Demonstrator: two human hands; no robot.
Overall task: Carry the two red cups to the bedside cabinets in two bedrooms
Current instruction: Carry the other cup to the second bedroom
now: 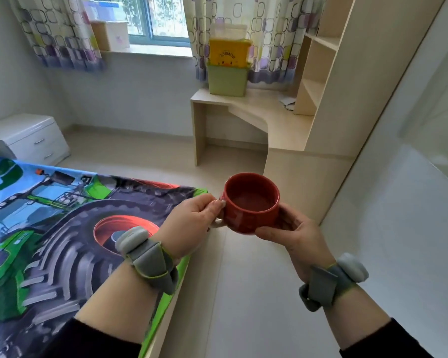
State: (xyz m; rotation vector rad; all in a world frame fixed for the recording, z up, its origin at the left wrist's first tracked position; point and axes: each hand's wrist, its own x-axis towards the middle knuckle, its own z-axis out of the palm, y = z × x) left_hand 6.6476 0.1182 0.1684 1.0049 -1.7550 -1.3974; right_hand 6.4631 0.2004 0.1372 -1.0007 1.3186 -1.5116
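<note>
Glossy red ceramic cup (pixel 251 202) upright in mid-air beside the tractor-print bed (pixel 62 228); left hand (pixel 192 220) pinching its handle; right hand (pixel 292 233) cupped beneath its base; white two-drawer bedside cabinet (pixel 29 138) well apart, far left.

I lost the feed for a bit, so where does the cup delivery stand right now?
Nothing shows as delivered in this view: the top of the white bedside cabinet has no cup on it. In hand: one red cup, upright, with the left hand pinching its handle and the right hand cupping its base. Left: set it on that cabinet beyond the bed. The second cup is not in view.
</note>
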